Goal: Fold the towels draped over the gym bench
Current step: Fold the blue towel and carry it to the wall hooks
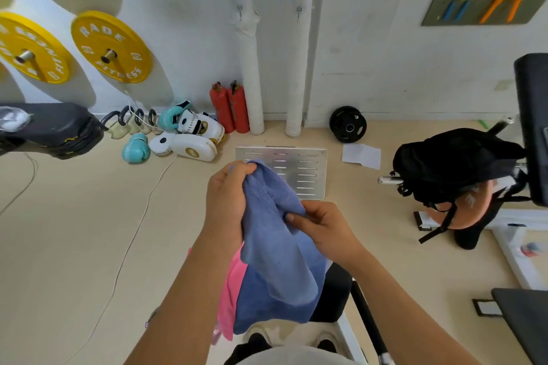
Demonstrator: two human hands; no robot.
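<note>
— What are we holding?

— We are lifting a blue towel [275, 234] in front of us, left hand [226, 201] gripping its top corner, right hand [323, 228] pinching an edge lower down, probably to find the corners before folding.

— And the rest?

— A pink towel [232, 290] is peeking out behind it. The gym bench [335, 293] below is mostly hidden, so we are unsure how the pink one lies.

Bare forearms, wristband [151, 316], black shoes [257, 338].
</note>
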